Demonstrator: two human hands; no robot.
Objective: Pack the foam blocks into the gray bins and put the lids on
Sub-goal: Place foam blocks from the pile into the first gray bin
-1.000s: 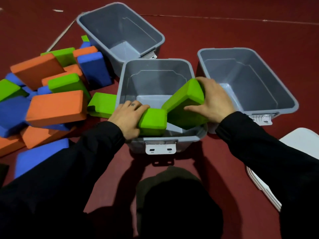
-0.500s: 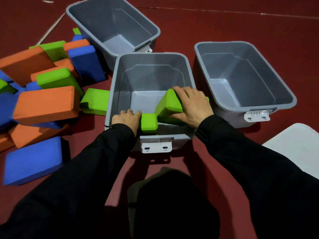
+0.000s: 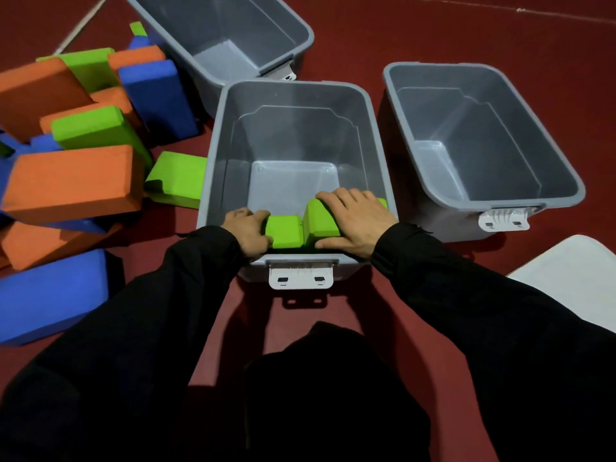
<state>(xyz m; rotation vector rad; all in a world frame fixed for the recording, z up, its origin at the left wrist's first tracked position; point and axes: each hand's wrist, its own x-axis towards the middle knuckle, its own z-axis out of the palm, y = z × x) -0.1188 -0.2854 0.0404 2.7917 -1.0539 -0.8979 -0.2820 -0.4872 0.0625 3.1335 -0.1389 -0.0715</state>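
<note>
In the head view, two green foam blocks are held inside the middle gray bin [image 3: 296, 95], against its near wall. The smaller-looking green block [image 3: 285, 231] is gripped by the left hand [image 3: 248, 230], whose fingers are curled around its left end. The larger green block [image 3: 321, 220] is covered by the right hand [image 3: 355, 221], with fingers spread over its top and the thumb pressed along its near edge. The two blocks are set side by side, touching. A white latch [image 3: 301, 274] is seen on the bin's near side; no writing can be read on it. Two more gray bins are seen, one behind [image 3: 233, 31] and one to the right [image 3: 480, 141], each with nothing visible inside. A loose pile of orange, blue and green blocks [image 3: 76, 138] is spread on the red floor [image 3: 433, 31] at left, one green block [image 3: 178, 181] lying just beside the middle bin. A white lid [image 3: 580, 281] is partly shown at right. No brands or labels are legible.
</note>
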